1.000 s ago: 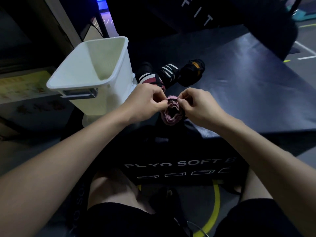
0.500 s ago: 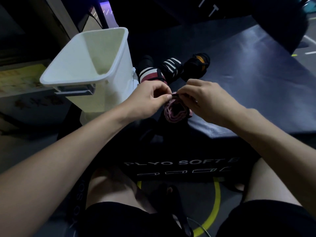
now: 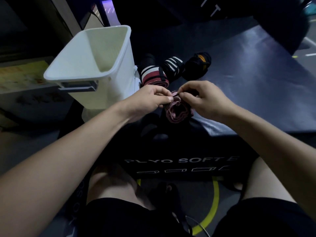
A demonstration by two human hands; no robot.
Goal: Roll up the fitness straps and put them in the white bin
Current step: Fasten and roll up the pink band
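Shifted since earlier frame: right hand [image 3: 207, 98] drew back off roll's top. Plyo soft box [image 3: 256, 86], bearing white bin [image 3: 95, 65]. Left hand [image 3: 150, 98] and right, fingertips pinched on pink strap roll [image 3: 176, 112]. Step: finishing roll; next, likely bin.

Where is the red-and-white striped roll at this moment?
In the head view, the red-and-white striped roll lies on the dark mat, right of the white bin, just beyond the left hand.
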